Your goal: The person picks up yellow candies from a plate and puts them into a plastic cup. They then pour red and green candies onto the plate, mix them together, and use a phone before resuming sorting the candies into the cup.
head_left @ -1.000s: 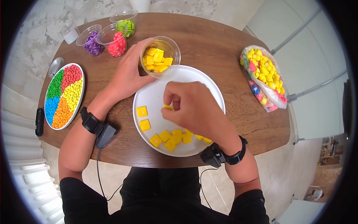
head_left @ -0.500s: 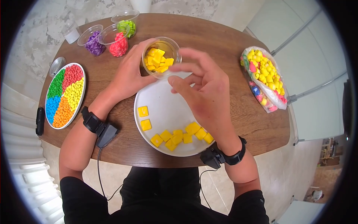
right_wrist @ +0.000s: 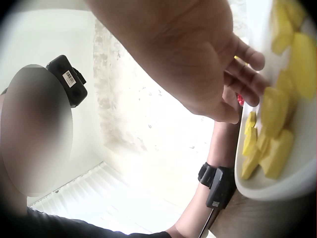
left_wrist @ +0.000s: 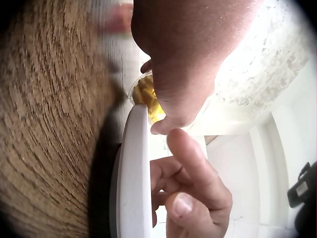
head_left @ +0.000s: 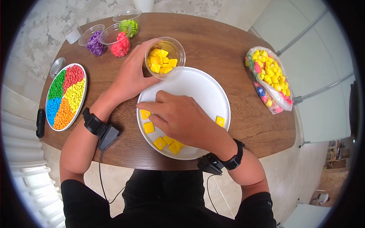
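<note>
My left hand (head_left: pixel 134 71) is curled round a clear plastic cup (head_left: pixel 178 45) of yellow square pieces (head_left: pixel 155 67), tilted at the back edge of a white round plate (head_left: pixel 201 85). Over the plate's left half is my right hand (head_left: pixel 182 118), its index finger stretched above or against the upper-left yellow square (head_left: pixel 145 114); contact is unclear. Nothing shows between its fingers in the right wrist view. Another square (head_left: pixel 148 127) lies just below, more yellow squares (head_left: pixel 159 143) line the near rim, partly under the hand, and one (head_left: pixel 220 121) lies at the right.
At the left is an oval dish of coloured pieces (head_left: pixel 75 95), with a small round tin (head_left: pixel 57 67) behind it. Cups with purple (head_left: pixel 96 45), pink (head_left: pixel 120 46) and green pieces (head_left: pixel 131 28) stand at the back left. A bag of yellow and pink pieces (head_left: pixel 270 74) lies at the right.
My right hand went from a pinch over the plate to spread fingers beside the cup, then down and left across the plate. Pieces in the cup have shifted; my left hand stays put.
</note>
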### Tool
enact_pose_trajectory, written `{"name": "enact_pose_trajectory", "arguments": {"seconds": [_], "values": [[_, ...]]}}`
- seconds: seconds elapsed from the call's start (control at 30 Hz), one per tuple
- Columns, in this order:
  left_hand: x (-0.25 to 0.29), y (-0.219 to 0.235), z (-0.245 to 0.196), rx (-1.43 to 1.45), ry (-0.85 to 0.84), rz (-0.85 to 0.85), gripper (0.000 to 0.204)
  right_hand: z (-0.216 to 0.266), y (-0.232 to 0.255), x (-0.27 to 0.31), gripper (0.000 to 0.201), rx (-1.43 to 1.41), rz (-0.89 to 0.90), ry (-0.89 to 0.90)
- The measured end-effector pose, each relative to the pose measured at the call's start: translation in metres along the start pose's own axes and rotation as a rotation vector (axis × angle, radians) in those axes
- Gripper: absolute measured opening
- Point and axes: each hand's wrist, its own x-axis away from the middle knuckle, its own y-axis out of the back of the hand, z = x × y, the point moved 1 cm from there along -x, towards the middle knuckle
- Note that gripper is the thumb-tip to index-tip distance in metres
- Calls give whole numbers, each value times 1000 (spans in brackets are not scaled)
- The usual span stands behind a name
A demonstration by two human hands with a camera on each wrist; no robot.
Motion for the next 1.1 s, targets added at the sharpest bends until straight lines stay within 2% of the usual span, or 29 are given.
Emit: {"name": "enact_pose_trajectory", "arguments": {"seconds": [0.1, 0.3, 0.4, 0.47, 0.6, 0.7, 0.77, 0.87, 0.93, 1.0, 1.1], "values": [[0, 0, 1, -14, -2, 2, 87, 0, -2, 1, 30, 93, 40, 54], [0, 0, 3, -24, -7, 10, 87, -7, 2, 0, 22, 45, 13, -67], [0, 0, 3, -21, -7, 9, 88, -10, 2, 1, 19, -11, -62, -122], [0, -1, 3, -21, -5, 7, 88, -9, 7, 1, 19, 40, 25, -168], [0, 0, 3, 2, 1, 8, 88, -4, 14, 0, 19, 11, 72, -189], [0, -1, 3, 3, 0, 5, 88, 0, 20, -3, 13, -105, -3, -245], [1, -1, 3, 5, 2, 2, 88, -5, 24, -3, 13, -216, -144, -232], [0, -1, 1, 13, 17, 4, 88, -7, 33, -2, 12, -233, -201, -268], [0, -1, 1, 7, 25, 10, 88, -7, 37, -2, 13, -247, -198, -321], [0, -1, 2, 10, 26, 13, 88, -7, 38, -2, 19, -109, -117, -401], [1, -1, 4, 3, 15, 13, 88, -5, 39, -3, 25, -32, -54, -420]]}}
